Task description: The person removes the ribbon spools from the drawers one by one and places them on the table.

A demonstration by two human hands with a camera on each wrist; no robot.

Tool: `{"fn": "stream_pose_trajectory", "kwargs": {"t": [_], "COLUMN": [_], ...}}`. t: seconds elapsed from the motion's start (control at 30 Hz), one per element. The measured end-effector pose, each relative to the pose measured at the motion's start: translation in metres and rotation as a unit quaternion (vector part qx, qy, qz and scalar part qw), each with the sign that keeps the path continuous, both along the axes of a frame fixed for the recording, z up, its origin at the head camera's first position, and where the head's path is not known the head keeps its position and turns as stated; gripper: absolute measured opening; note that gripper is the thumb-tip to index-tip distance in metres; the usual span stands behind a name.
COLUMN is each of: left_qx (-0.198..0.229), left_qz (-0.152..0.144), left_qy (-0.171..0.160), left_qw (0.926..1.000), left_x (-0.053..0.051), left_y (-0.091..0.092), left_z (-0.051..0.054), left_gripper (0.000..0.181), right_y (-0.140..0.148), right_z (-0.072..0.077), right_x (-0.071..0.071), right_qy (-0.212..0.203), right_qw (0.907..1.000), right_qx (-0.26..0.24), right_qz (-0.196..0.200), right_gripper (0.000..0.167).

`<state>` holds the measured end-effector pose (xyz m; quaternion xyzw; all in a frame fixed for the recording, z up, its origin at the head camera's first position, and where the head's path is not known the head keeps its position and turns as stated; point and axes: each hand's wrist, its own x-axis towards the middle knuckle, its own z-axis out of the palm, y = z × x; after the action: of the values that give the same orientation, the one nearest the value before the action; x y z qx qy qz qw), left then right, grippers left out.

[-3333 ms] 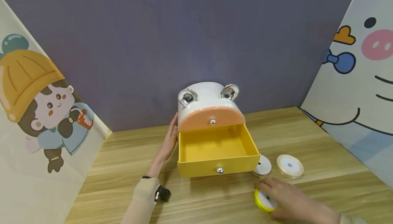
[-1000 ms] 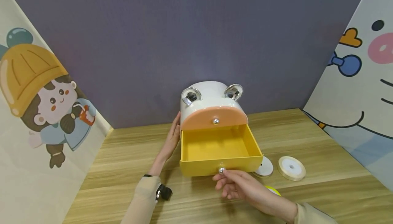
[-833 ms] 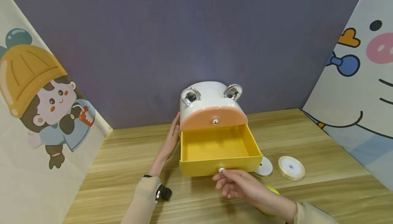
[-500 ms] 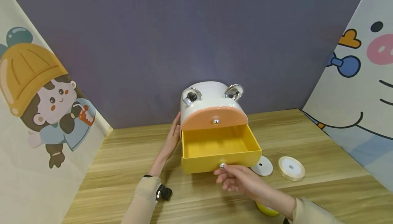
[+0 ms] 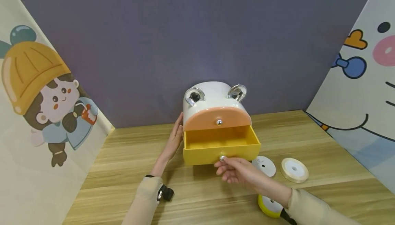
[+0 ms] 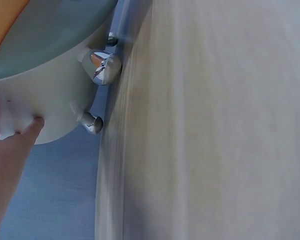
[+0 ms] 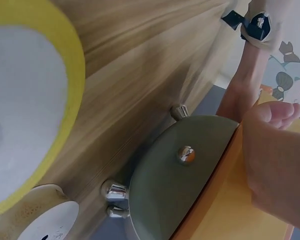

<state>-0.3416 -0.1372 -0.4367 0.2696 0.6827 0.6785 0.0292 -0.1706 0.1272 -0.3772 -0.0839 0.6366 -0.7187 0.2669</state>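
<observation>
A white storage box (image 5: 213,96) with two silver frog-like eyes stands against the back wall. Its upper front is orange with a silver knob (image 5: 219,122). Below, a yellow drawer (image 5: 220,137) is pulled partly out, and nothing shows inside it. My right hand (image 5: 239,172) pinches the drawer knob (image 5: 222,158) between thumb and fingers. Flat against the box's left side rests my left hand (image 5: 174,141). In the left wrist view, the left hand's fingertips (image 6: 37,122) touch the white wall of the box.
Right of the drawer lie a white ribbon spool (image 5: 264,166) and a cream ribbon spool (image 5: 294,170). A yellow-rimmed ribbon spool (image 5: 269,208) lies beneath the right forearm, partly covered. Printed panels stand at both sides of the wooden table (image 5: 129,170).
The right hand let go of the yellow spool, took hold of the drawer knob and pushed the drawer partway in. The left hand stayed on the box's side.
</observation>
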Motion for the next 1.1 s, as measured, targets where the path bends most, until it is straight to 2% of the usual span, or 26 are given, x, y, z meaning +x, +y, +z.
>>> {"fn": "stream_pose_trajectory", "kwargs": {"t": [0.4, 0.7, 1.1], "left_qx": [0.007, 0.003, 0.008], "left_qz": [-0.011, -0.002, -0.002], "left_qy": [0.005, -0.005, -0.003], "left_qw": [0.9999, 1.0, 1.0], "left_x": [0.001, 0.003, 0.004], "left_y": [0.001, 0.001, 0.0], "left_z": [0.001, 0.003, 0.002], "left_gripper": [0.055, 0.053, 0.053], "right_y": [0.003, 0.0, -0.002], "right_z": [0.004, 0.003, 0.005], "right_x": [-0.021, -0.037, -0.052], "right_qy": [-0.003, 0.001, 0.005], "right_qw": [0.9999, 0.9998, 0.9995], "right_qx": [0.015, 0.021, 0.027], "right_qz": [0.002, -0.007, -0.016], "right_gripper": [0.043, 0.036, 0.037]}}
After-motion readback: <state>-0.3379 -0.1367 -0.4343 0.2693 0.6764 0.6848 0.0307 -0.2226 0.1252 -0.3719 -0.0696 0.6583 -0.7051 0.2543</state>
